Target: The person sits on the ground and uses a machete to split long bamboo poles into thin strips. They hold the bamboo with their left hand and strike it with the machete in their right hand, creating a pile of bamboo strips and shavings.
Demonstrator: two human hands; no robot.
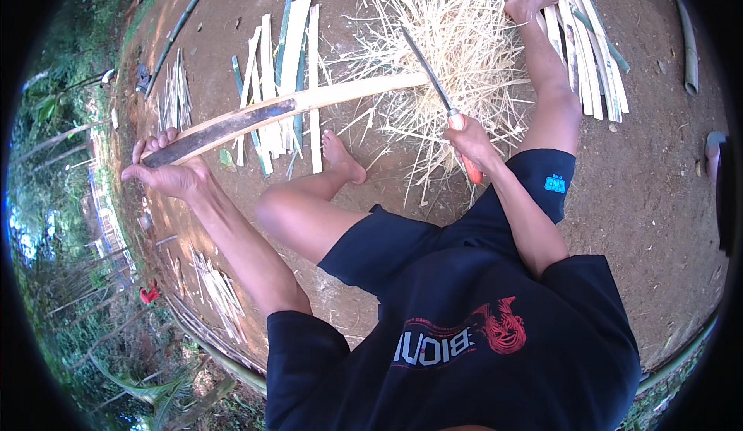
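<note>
A: The long bamboo slat (294,110) is gripped at its near end by the left hand (166,169), fingers curled round the dark part of it. It is held slanting up off the dirt ground (658,199), its pale far end reaching the pile of shavings (457,52).

B: And the knife (441,98) is clasped in the right hand (468,146), closed tight round the orange handle. The long blade is laid across the slat's far end, just where the pale wood stops.

A: So a shaving or trimming stroke is judged to be in hand; whether the edge is biting or only resting cannot be told.

B: Agreed. For the next move, the slat would need to be kept steady by the left grip, and the blade kept angled away from the bare feet, which are near on both sides of the work.

A: Split strips (282,67) are seen laid side by side beyond the slat, near the left foot (342,156).

B: More pale strips (592,52) are stacked beside the right foot (534,1), well apart from the first lot.
</note>
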